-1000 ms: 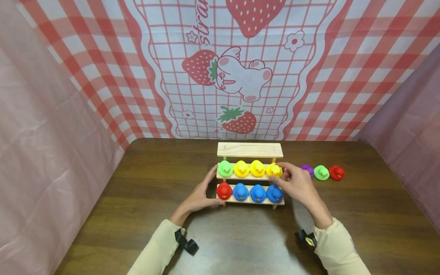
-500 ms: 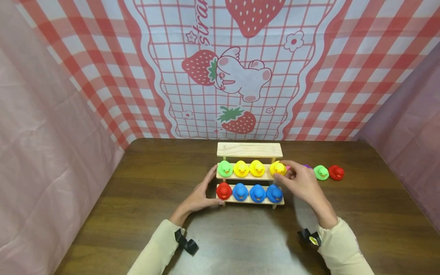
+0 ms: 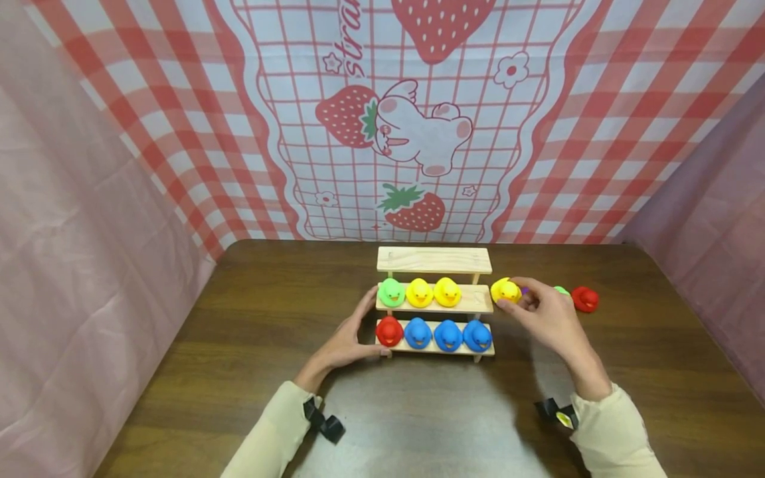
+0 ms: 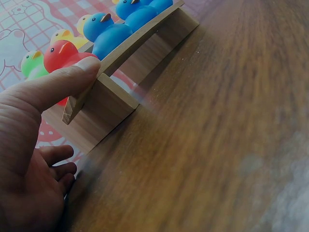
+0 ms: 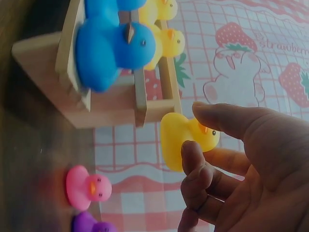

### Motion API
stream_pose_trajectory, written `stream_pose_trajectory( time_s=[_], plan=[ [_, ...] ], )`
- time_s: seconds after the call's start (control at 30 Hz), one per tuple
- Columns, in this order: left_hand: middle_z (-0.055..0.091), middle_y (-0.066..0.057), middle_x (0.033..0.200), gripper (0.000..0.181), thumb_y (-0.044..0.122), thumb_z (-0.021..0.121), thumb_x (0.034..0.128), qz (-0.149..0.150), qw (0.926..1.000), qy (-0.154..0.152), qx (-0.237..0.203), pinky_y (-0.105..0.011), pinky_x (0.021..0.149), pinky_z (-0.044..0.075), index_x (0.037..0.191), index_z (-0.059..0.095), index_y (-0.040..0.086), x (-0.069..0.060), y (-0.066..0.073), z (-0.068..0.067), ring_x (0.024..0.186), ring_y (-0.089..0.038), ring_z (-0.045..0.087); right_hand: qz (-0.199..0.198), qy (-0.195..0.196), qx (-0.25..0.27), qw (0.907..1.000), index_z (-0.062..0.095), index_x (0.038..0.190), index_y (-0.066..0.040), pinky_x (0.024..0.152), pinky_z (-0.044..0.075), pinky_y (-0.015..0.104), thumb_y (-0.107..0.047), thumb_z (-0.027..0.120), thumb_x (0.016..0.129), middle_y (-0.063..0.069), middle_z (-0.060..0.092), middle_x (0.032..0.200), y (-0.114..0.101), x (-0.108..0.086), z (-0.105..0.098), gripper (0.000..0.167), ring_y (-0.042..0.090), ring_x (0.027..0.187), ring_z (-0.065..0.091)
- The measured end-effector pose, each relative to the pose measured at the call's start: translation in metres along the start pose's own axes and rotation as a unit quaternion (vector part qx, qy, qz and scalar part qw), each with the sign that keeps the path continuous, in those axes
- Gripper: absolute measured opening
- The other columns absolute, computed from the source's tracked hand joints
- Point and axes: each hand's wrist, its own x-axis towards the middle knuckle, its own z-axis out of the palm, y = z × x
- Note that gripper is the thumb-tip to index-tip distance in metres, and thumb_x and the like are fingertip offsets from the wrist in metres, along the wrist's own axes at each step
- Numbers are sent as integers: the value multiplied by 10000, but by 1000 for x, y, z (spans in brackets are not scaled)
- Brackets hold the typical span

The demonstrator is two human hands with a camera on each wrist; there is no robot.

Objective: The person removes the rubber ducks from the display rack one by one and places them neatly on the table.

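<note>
The right hand point(image 3: 546, 320) pinches a yellow duck point(image 3: 505, 292) between thumb and fingertips, just beyond the right end of the wooden shelf point(image 3: 433, 260). At the shelf's left end, the left hand point(image 3: 345, 340) has thumb and fingers spread apart, thumb touching the lowest step.

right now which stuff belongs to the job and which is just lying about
In the job:
yellow toy duck in the right hand
three-tier wooden stand, touched by the left hand
on it: shelved green duck, two shelved yellow ducks, shelved red duck, three blue ducks

Seemingly just lying about for now:
pink duck, purple duck, loose green duck, loose red duck, on the table
</note>
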Motion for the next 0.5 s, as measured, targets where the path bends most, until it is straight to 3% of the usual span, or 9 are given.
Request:
stream_pose_trajectory(
  time_s=[0.2, 0.5],
  plan=[
    [320, -110, 1644, 1164, 247, 890, 748, 2, 10000, -26, -19, -633, 1226, 182, 1589, 108, 438, 0, 0, 0, 1537, -284, 278, 7, 139, -215, 9997, 676, 1176, 45, 609, 356, 267, -238, 810, 835, 55, 634, 681, 17, -3, -4, 463, 93, 598, 488],
    [325, -112, 1641, 1164, 217, 890, 746, -28, 10000, 8, -43, -643, 1221, 183, 1584, 116, 450, 0, 1, 0, 1536, -288, 279, 198, -235, -275, 9992, 651, 1201, 65, 571, 382, 255, -247, 785, 854, 62, 640, 703, 33, -6, -1, 485, 136, 630, 511]
  ],
)
